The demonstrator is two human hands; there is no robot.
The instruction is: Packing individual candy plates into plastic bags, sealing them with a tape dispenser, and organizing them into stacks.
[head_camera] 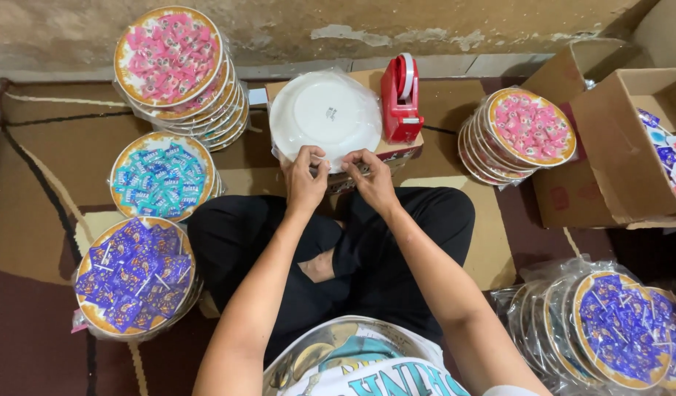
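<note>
A white plate [324, 114] lies upside down in clear plastic wrap on a low brown box [367, 79] in front of my crossed legs. My left hand [305, 180] and my right hand [371, 178] meet at the plate's near rim, fingers pinching the clear wrap there. A red tape dispenser [401, 99] stands on the box just right of the plate.
Stacks of wrapped plates filled with candy surround me: pink [173, 59] at back left, teal [162, 176] and purple [134, 275] at left, pink [525, 132] at right, purple [620, 330] at lower right. An open cardboard box [616, 139] with loose candy stands at right. A patterned rug covers the floor.
</note>
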